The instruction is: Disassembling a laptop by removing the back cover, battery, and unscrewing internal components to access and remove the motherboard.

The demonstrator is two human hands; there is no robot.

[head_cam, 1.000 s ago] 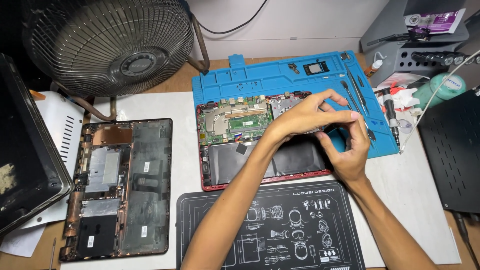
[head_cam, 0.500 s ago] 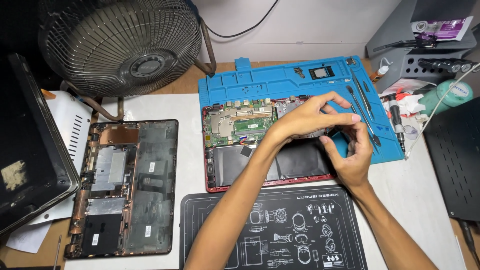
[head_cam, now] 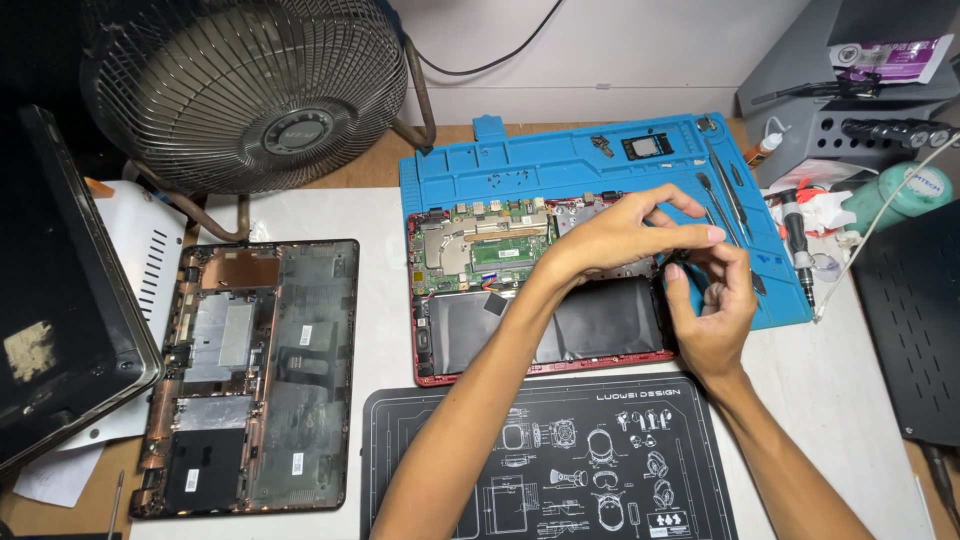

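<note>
Opened red laptop [head_cam: 520,300], internals exposed, lies flat on blue mat.

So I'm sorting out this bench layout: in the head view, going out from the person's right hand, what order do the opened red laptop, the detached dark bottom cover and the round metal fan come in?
1. Opened red laptop, directly beside and under the right hand, on the blue mat.
2. Detached dark bottom cover, far left on the white table.
3. Round metal fan, upper left, at the back; only slightly farther than the cover.
</note>
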